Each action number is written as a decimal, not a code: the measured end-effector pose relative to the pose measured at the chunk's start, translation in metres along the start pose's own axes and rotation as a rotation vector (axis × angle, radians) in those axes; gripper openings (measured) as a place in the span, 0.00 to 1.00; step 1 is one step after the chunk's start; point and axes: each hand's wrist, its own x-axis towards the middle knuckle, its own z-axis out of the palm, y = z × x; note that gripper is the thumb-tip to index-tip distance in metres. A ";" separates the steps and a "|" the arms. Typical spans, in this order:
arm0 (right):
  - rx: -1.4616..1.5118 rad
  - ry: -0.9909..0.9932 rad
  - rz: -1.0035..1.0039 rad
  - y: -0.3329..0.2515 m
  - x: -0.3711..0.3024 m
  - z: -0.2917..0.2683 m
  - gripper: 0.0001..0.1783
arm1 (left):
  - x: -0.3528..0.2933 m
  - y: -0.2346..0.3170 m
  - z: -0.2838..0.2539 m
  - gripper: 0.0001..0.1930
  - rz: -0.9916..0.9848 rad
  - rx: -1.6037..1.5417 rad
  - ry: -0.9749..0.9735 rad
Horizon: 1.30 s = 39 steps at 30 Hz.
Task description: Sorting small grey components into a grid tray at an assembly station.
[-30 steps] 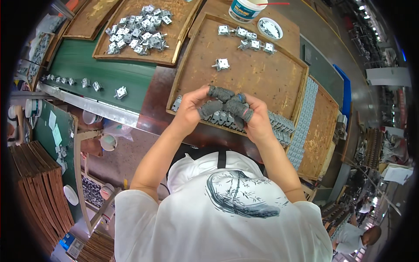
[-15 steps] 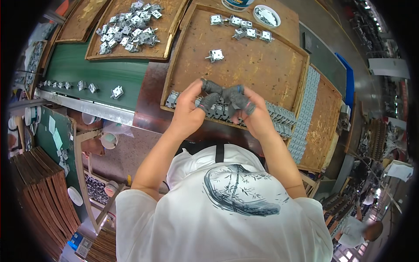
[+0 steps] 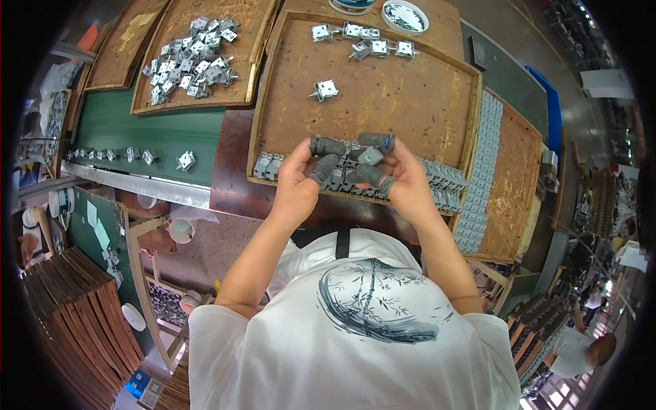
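Dark grey finger covers wrap the thumbs and fingertips of both my hands. My right hand (image 3: pixel 408 179) is closed on a small silver metal block (image 3: pixel 370 156), held between its covered finger and thumb. Facing it, my left hand (image 3: pixel 298 179) has its covered fingers curled inward close to the block; what they grip is hidden. Both hands are over the near edge of a wooden tray (image 3: pixel 410 102). Beneath them runs a row of silver metal blocks (image 3: pixel 437 179) along that edge. A single metal block with a pin (image 3: pixel 324 90) lies farther back in the tray.
Several metal blocks (image 3: pixel 379 48) lie at the tray's back, by a white dish of small parts (image 3: pixel 404 18). A second tray (image 3: pixel 236 96) holds a heap of blocks. More blocks sit on the green belt (image 3: pixel 186 160) at left. To the right, another tray (image 3: pixel 509 178) holds packed rows.
Both hands have come slightly nearer to me, and the fingers have shifted apart, so the silver block now shows by the right hand. The whole view has shifted slightly.
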 end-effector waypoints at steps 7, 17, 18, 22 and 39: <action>-0.285 0.059 -0.161 0.018 0.000 -0.018 0.19 | 0.001 0.004 0.009 0.10 -0.020 0.059 -0.011; -0.463 0.088 -0.159 0.023 -0.007 -0.022 0.20 | 0.000 -0.001 0.018 0.10 -0.018 0.057 -0.019; -0.407 0.087 -0.159 0.024 -0.007 -0.021 0.20 | 0.000 0.000 0.019 0.10 -0.018 0.057 -0.020; -0.332 0.100 -0.130 0.020 -0.008 -0.015 0.20 | 0.000 0.001 0.020 0.10 -0.023 0.089 -0.023; -0.615 0.153 -0.300 0.013 -0.014 -0.009 0.17 | -0.005 -0.001 0.016 0.07 -0.040 0.135 -0.026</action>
